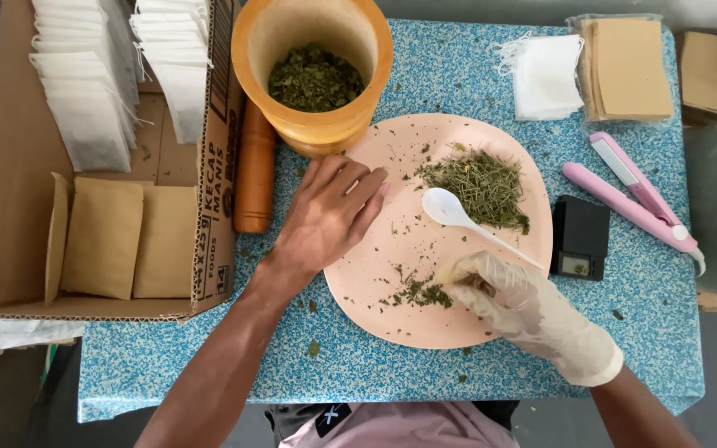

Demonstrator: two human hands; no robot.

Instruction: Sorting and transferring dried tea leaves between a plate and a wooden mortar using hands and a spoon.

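Note:
My bare left hand (325,217) rests flat, fingers apart, on the left rim of a pink plate (392,323). My right hand (514,300), in a pale glove, pinches at a small heap of crushed green herbs (419,293) near the plate's front; its fingertips are closed on some of the herbs. A larger pile of dried herbs (481,184) lies at the plate's back right, with a white plastic spoon (458,216) lying beside it, bowl at the pile's edge.
A wooden mortar (313,75) with crushed leaves stands behind the plate, its pestle (255,170) to the left. A cardboard box (10,158) holds white filter bags and brown pouches. At the right lie a small black scale (581,237), a pink heat sealer (636,199), white bags (545,76) and brown pouches (628,68).

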